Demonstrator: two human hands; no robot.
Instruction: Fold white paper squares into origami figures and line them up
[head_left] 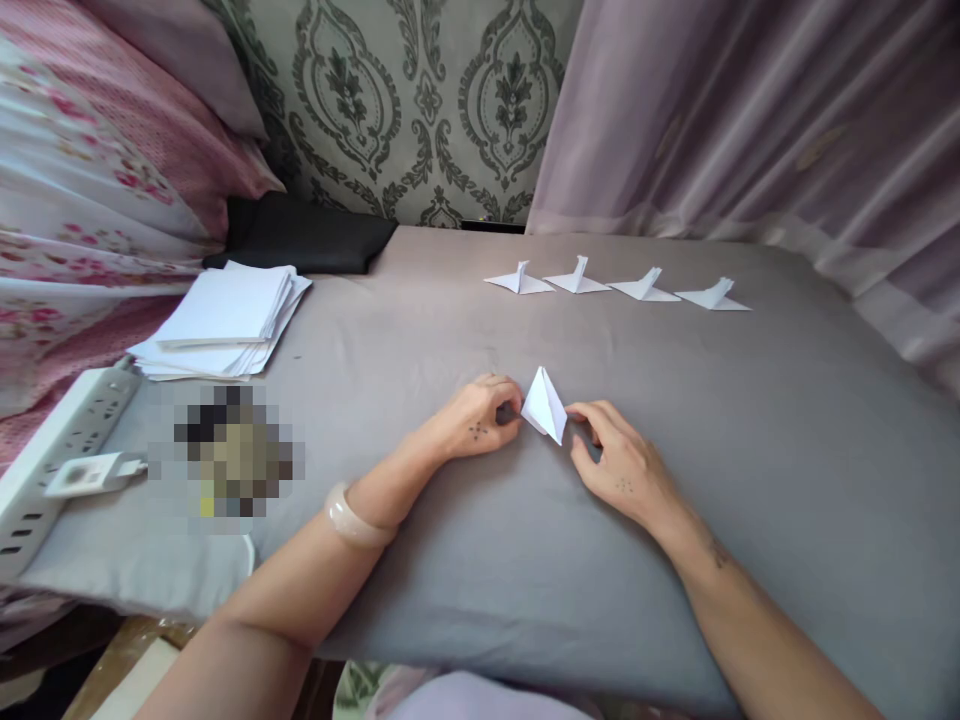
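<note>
Folded paper (544, 404), a small white triangle, sits mid-table on the grey cloth (750, 450), pinched from both sides. Left hand (480, 420) nips its left corner between thumb and fingertips; right hand (622, 465) holds the right edge the same way, fingers narrow. Risk, as I judge it: the soft cloth gives under pressure, so a crease could run crooked or the point slip. Paper stack (225, 320) far left, four finished folds (615, 283) behind. No readable writing or brand anywhere; one patch is blurred.
</note>
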